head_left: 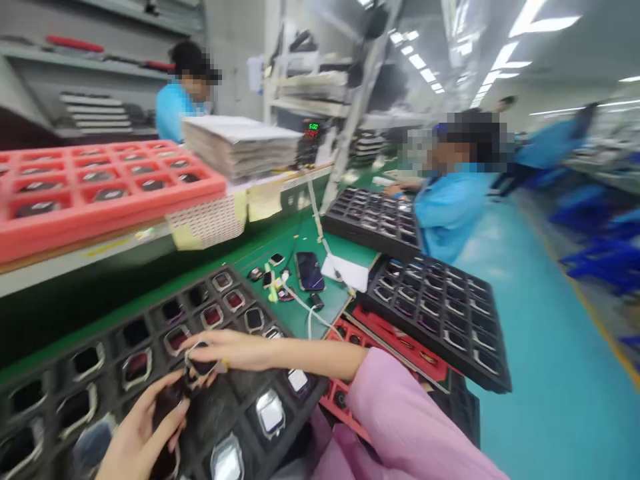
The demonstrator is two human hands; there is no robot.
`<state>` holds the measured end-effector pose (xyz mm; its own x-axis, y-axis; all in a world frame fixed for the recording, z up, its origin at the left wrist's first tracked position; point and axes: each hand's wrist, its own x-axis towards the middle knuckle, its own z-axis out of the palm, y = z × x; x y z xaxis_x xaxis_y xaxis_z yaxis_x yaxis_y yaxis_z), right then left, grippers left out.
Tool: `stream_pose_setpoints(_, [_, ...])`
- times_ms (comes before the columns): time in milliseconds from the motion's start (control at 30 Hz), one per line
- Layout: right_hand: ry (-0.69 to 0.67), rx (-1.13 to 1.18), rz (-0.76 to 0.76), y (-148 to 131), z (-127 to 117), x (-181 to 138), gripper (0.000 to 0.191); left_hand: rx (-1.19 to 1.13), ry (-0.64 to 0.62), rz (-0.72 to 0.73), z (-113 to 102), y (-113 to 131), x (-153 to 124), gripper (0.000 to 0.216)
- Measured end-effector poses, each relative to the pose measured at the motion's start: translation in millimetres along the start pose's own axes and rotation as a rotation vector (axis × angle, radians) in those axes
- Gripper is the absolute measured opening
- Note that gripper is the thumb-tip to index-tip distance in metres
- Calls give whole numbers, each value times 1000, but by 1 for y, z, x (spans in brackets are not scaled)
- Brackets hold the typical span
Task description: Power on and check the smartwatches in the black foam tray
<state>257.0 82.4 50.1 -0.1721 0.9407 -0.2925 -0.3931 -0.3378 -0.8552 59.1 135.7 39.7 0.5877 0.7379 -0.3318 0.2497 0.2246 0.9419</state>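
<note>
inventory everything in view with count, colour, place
Work tray: one, black, under hands
Watch cases: many, mostly silver-rimmed, in work tray
Loaded trays: at least two, black, right
Red trays: several, upper left and lower right
Workbench: one, green, centre
Smartphone: one, dark, on workbench
Loose watches: several, mostly dark, beside smartphone
Cables: at least two, white, across workbench
Paper stack: one, whitish, upper centre
Digital display: one, black, beside paper stack
Co-workers: at least three, blue-clad, background
Ceiling lights: several, white, upper right
Left hand: one, holding dark object, lower left
Right hand: one, pink-sleeved, holding watch case, lower left
</note>
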Motion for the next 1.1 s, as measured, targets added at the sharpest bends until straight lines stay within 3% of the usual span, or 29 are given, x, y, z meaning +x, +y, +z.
stream_pose_setpoints(167, [-119,150,35,-11,3,-5,55,23,70,178,12,13,-5,43])
stream_pose_setpoints(367, [-147,-98,-62,-19,-1,4,43,140,30,311,5,18,-4,37])
stream_pose_setpoints(500, [-109,-209,-53,-20,3,4,46,174,18,329,2,20,-7,38])
stream_pose_setpoints(633, [-90,-152,-31,-19,4,4,44,164,16,313,-1,17,-4,37])
stream_pose_setpoints(1100, [-222,-74,-97,-16,-5,4,39,166,-33,301,0,15,-4,34])
